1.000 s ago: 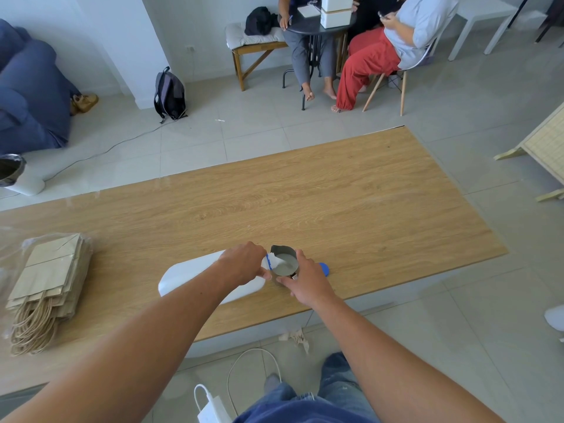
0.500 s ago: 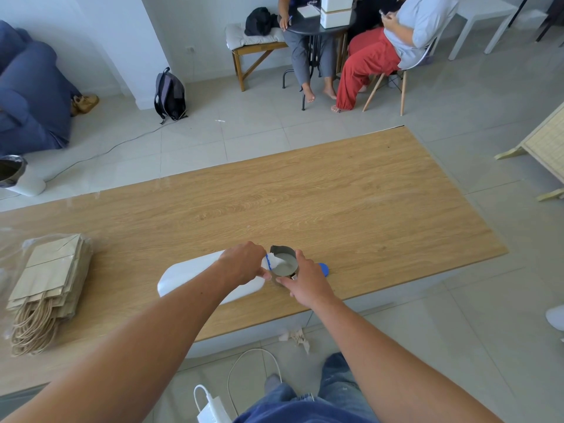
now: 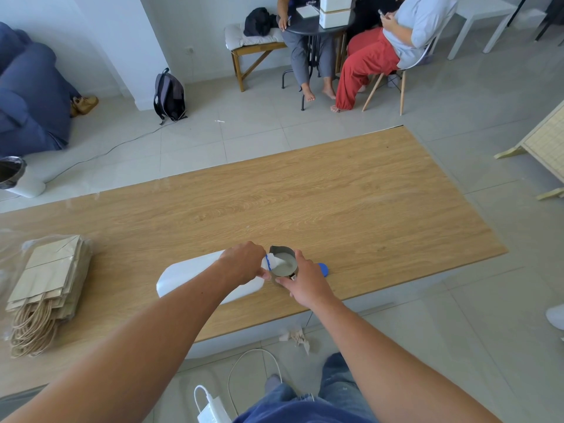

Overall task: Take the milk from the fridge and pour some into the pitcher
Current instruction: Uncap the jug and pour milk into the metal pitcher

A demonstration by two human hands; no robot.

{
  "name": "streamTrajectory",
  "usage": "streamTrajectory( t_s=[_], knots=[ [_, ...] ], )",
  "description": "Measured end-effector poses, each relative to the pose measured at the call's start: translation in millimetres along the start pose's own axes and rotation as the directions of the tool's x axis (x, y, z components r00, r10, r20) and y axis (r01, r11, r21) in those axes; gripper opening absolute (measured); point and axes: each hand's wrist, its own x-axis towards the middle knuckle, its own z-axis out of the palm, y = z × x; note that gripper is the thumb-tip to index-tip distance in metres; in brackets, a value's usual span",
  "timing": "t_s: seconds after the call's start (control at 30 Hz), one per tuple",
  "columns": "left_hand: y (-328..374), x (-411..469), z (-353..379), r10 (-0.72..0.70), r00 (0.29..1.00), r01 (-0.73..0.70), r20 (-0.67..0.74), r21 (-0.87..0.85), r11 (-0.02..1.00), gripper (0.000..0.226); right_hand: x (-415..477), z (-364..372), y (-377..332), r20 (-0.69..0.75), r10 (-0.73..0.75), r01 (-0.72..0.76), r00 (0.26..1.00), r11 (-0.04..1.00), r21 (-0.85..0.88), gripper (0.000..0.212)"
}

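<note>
The left hand (image 3: 244,262) is wrapped round the neck end of the white milk jug (image 3: 195,276), which lies tipped low over the near edge of the wooden table (image 3: 335,209), its blue-ringed mouth over the rim of the steel pitcher (image 3: 283,264). The pitcher stands on the table with milk in it, and the right hand (image 3: 300,282) grips its near side, fingers curled about it. A blue cap (image 3: 323,268) lies just beside the pitcher, partly hidden by that hand. A stack of paper bags (image 3: 48,282) sits well apart at the table's left end. On the floor lie a crumpled paper (image 3: 297,337), a white charger (image 3: 213,410) and, farther off, a backpack (image 3: 169,94). The jug's visible side looks plain white; any label is probably under the arm.
</note>
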Motion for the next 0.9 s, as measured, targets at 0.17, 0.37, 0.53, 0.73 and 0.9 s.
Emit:
streamTrajectory(
  t_s=[0.17, 0.37, 0.53, 0.73, 0.9],
  knots=[
    [1.1, -1.0, -2.3, -0.009, 1.0, 0.009, 0.004, 0.002, 1.0, 0.061, -0.6, -1.1, -0.6, -0.005, 0.001, -0.001, 1.0, 1.0, -0.023, 0.107],
    [0.2, -1.8, -1.7, 0.002, 1.0, -0.002, 0.001, -0.003, 1.0, 0.062, -1.9, -1.4, -1.0, -0.007, -0.012, 0.011, 1.0, 0.999, -0.031, 0.106],
    [-1.8, -2.9, -0.6, 0.01, 1.0, -0.01, -0.009, -0.03, 1.0, 0.066, -0.3, -0.5, 0.6, -0.003, -0.001, 0.001, 1.0, 1.0, -0.027, 0.108],
    [-6.3, -4.2, 4.1, 0.018, 1.0, -0.019, -0.023, -0.04, 0.999, 0.062, 1.7, 0.7, 1.6, -0.002, 0.004, -0.004, 1.0, 0.999, -0.035, 0.109],
    [-6.9, -3.0, 6.4, 0.019, 1.0, -0.019, -0.023, -0.032, 0.999, 0.062, 2.9, 1.6, 1.9, 0.003, 0.011, -0.011, 1.0, 1.0, -0.028, 0.108]
  ],
)
